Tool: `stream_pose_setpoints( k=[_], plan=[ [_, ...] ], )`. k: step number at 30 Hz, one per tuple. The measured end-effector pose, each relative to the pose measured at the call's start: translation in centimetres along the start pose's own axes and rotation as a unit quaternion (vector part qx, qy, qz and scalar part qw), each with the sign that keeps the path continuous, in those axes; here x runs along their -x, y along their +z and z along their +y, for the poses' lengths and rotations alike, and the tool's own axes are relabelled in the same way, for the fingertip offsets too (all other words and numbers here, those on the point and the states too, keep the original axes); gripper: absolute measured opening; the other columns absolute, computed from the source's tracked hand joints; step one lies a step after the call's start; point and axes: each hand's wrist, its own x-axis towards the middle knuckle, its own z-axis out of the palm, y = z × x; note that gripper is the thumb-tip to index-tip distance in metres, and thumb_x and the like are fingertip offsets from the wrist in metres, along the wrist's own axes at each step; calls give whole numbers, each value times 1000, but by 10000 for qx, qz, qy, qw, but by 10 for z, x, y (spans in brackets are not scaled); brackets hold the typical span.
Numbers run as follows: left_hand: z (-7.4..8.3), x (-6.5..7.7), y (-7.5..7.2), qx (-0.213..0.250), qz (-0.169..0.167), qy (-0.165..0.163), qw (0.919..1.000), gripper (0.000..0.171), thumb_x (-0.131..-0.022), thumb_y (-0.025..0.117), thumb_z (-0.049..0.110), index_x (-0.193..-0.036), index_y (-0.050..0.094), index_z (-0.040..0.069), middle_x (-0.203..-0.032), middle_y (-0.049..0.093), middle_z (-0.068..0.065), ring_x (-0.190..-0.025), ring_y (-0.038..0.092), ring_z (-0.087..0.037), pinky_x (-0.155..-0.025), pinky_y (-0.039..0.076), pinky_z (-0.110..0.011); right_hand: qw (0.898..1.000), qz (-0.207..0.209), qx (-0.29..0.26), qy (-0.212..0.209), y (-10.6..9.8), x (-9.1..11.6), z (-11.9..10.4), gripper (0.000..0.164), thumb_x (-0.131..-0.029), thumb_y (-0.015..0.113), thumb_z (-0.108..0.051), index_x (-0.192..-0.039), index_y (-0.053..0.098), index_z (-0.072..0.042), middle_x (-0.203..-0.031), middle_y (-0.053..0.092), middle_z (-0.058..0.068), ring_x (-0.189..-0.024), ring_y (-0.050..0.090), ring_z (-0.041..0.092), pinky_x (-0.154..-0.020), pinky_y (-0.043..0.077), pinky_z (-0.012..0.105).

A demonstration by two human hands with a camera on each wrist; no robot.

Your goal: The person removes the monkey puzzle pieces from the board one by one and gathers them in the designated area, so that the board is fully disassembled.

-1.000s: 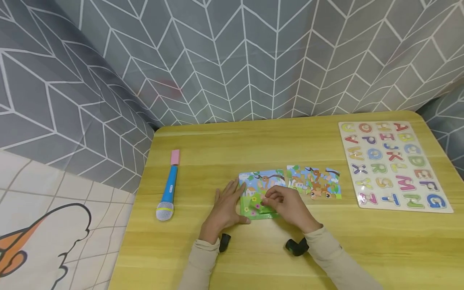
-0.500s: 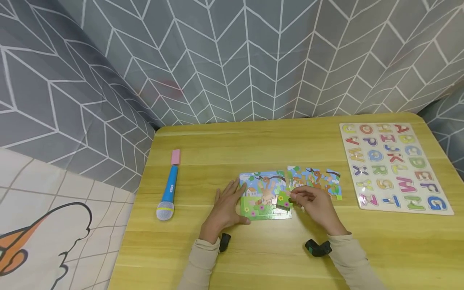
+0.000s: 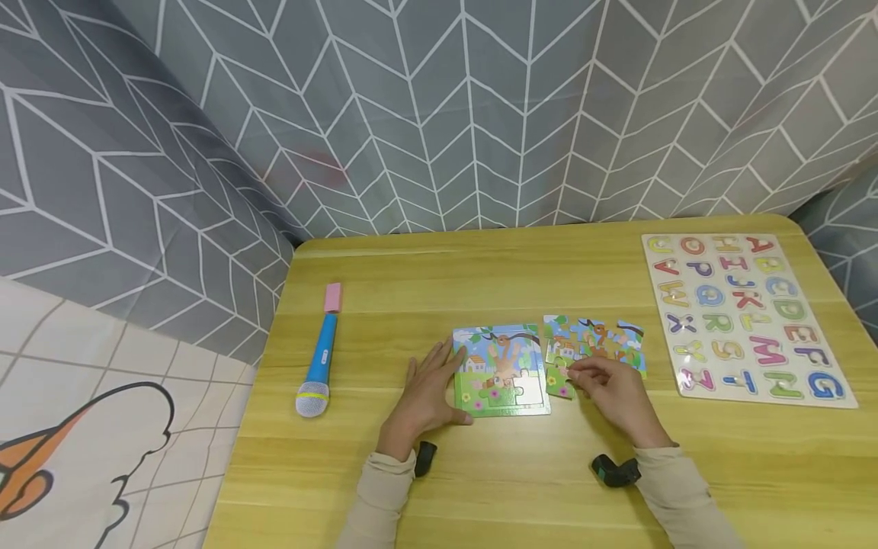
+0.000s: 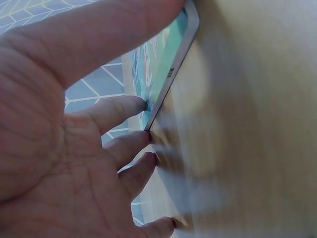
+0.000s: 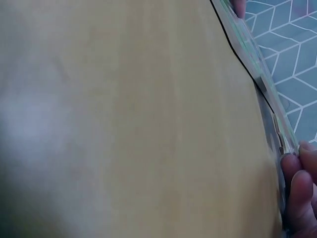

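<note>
A small jigsaw board (image 3: 501, 412) lies on the table, with a bare pale gap at its lower right and a picture on the rest. My left hand (image 3: 427, 390) rests along its left side, fingers fairly straight; in the left wrist view the thumb (image 4: 99, 34) reaches over the near edge of the board. My right hand (image 3: 617, 393) pinches a green jigsaw piece with flowers (image 3: 559, 383) just right of the board. Behind that hand lie several loose jigsaw pieces (image 3: 598, 334), partly covered by its fingers. In the right wrist view only some fingertips (image 5: 301, 191) show.
An alphabet puzzle board (image 3: 744, 316) lies at the right of the wooden table (image 3: 480, 278). On the left are a blue toy microphone (image 3: 319, 370) and a pink block (image 3: 332, 297) touching its end. A grey patterned curtain (image 3: 480, 114) hangs behind the table.
My right hand has lifted the green piece off the board's lower right and carried it rightward, baring the gap there. The left hand has stayed in place.
</note>
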Motion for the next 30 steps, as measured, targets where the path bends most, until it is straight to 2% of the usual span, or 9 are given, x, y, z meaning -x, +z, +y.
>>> stream_pose_setpoints(
  k=[5, 15, 24, 30],
  plan=[
    [1, 0, -1, -79, -5, -20, 10000, 114, -64, 94, 26, -158, 31, 17, -171, 13, -7, -160, 7, -30, -125, -3, -66, 9998, -7, 170, -64, -1, 0, -2, 12, -95, 68, -9, -102, 76, -2, -89, 75, 11, -72, 63, 9, -61, 50, 21],
    [3, 4, -5, -253, 16, -119, 9996, 112, -64, 94, 25, -158, 33, 17, -170, 15, -7, -159, 6, -35, -125, -1, -66, 9991, 17, 401, -132, 2, -2, -2, 12, -95, 68, -11, -102, 75, -3, -86, 75, 8, -70, 60, 5, -60, 47, 21],
    [1, 4, -4, -170, 23, -68, 9998, 113, -63, 95, 24, -158, 34, 16, -170, 16, -8, -159, 6, -36, -124, -1, -68, 9992, 56, 335, -199, 3, -1, -3, 12, -95, 68, -11, -100, 75, -3, -85, 74, 9, -68, 60, 4, -58, 47, 20],
    [1, 4, -5, -219, 21, -84, 9997, 112, -63, 95, 23, -158, 34, 16, -170, 16, -8, -159, 6, -35, -124, 0, -68, 9984, 173, 298, -444, 10, 2, -13, 9, -93, 72, -11, -98, 75, -5, -83, 73, 6, -68, 60, 6, -59, 46, 20]
  ],
)
